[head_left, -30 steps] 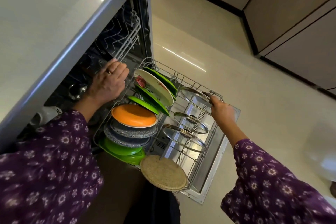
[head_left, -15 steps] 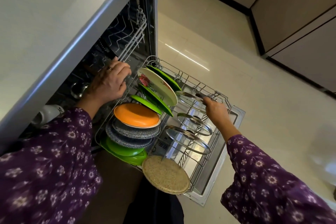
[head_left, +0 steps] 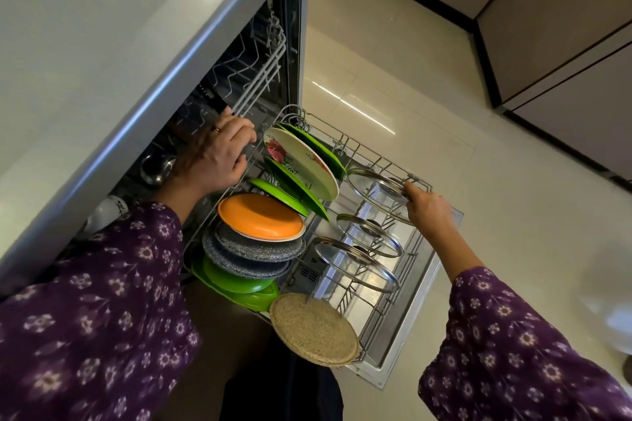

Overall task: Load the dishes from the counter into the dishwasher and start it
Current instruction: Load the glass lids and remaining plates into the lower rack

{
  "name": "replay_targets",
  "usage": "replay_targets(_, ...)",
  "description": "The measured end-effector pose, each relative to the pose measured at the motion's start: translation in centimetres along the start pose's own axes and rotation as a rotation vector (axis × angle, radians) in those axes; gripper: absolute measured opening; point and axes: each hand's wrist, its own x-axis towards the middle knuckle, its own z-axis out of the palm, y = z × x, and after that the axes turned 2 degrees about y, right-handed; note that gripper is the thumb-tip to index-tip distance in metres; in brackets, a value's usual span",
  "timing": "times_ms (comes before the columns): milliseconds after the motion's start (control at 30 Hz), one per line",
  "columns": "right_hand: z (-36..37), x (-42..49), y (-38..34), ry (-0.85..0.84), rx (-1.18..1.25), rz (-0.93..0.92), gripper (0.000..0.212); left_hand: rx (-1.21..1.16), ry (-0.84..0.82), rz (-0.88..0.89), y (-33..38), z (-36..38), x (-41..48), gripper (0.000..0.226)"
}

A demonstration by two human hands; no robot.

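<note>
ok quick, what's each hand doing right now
Left hand: closed, gripping the rack at its inner edge.
Right hand: closed, gripping the rack's front rim, by a glass lid.

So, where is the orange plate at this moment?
In the head view, left of centre: the orange plate sits in the rack, against the grey plates, just below the left hand.

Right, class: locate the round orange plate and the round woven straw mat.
round orange plate (head_left: pixel 260 217): head view, middle of its orange face.
round woven straw mat (head_left: pixel 313 328): head view, middle of its woven face.
</note>
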Motion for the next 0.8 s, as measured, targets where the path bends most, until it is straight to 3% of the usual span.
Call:
replay_targets(367, -2.0, 0.7, -0.2, -0.049, -0.148, 0.005, 0.030, 0.006, -0.005, 0.003, 0.2, -0.1, 0.0, 0.028)
replay_targets(800, -0.6, 1.3, 0.1, -0.004, -0.041, 0.066, 0.025, 0.014, 0.001, -0.006, 0.3, -0.1, 0.0, 0.029)
